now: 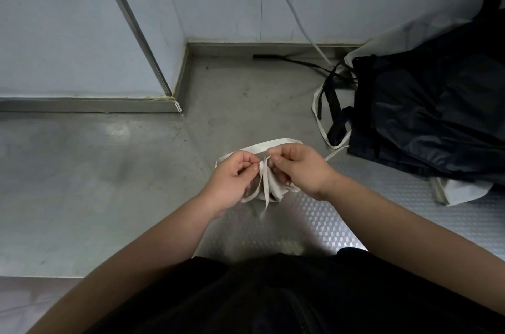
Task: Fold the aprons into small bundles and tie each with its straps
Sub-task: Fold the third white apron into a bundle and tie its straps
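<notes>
I am looking down at my two bare hands, which are meeting over a grey metal surface [109, 183] in front of my dark clothing. Between them I am holding a small white apron bundle [269, 188], lifted a little or resting lightly; I cannot tell which.

My left hand [232, 177] is pinching the white strap at the bundle's left side, fingers curled in. My right hand [300, 169] is pinching it from the right in the same way, with the fingertips of both hands almost touching. A strap band is running down the middle of the bundle, from the far side towards me, with loose ends trailing below. A strap loop [273, 143] is arching beyond my knuckles, from one hand across to the other.

The bundle is sitting directly between both grips, so neither hand is nearer. Judging from this, I am cinching the knot, and the coming pull would go outwards, left and right, across that middle band.

Well apart to my right, nearer my right hand, a pile of dark aprons [437, 115] is lying loose on the surface, over a white apron [464, 191]. A loose white strap [318, 115] and a black strap [287, 60] are trailing from the pile towards the wall. I am seeing no box, bin or tray; the pile looks as yet unfolded.
</notes>
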The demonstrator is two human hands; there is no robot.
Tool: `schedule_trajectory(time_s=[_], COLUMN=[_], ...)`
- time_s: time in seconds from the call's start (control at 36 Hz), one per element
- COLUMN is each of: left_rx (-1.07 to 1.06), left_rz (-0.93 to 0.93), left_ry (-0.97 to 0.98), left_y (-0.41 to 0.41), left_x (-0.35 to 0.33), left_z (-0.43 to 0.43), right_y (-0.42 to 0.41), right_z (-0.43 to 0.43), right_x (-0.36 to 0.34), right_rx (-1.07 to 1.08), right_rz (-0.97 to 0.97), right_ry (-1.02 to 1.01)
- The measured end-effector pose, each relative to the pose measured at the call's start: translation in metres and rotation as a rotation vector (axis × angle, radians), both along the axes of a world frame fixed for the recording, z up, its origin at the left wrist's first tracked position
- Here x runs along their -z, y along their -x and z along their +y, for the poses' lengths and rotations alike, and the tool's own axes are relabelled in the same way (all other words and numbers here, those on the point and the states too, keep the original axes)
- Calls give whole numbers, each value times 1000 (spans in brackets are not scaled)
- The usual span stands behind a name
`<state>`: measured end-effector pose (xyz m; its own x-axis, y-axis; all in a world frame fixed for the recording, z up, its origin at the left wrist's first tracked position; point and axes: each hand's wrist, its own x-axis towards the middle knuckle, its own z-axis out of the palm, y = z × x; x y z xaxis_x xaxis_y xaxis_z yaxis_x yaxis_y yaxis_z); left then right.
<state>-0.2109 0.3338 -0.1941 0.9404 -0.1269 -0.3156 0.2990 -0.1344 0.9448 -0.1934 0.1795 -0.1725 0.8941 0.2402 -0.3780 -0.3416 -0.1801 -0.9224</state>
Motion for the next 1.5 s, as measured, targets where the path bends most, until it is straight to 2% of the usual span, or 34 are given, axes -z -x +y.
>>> schedule_trajectory(time_s=[0.08,0.14,0.28,0.39,0.56,0.67,0.75,0.89,1.06,1.22,1.33,1.5], left_rx=[-46,-49,-52,-86,-109,24,16,-1,-96,-222,-204,-211], left_rz=[14,5,-30,-85,-157,-114,-99,-216,-146,-74,14,-31], left_ry=[11,2,32,21,129,24,-32,-90,43,146,99,71], left_y=[1,3,7,4,4,11,18,18,18,1,-5,-8], left_x=[3,4,-1,-6,-24,-9,4,2,3,-1,5,5], left_z=[1,2,2,0,-3,-1,4,7,6,11,16,0], right_y=[-3,-2,2,-2,-1,7,11,14,16,10,6,1], right_z=[2,3,6,6,14,17,16,17,17,17,10,13], right_x=[-1,0,0,-5,-3,14,21,17,21,18,22,22], right_rx=[33,55,92,202,130,109,144,108,63,111,132,212], right_rz=[157,192,102,-11,-94,-48,-6,-120,-146,-195,-253,-308], right_ry=[-234,-270,-132,-40,25,95,48,78,103,132,206,270])
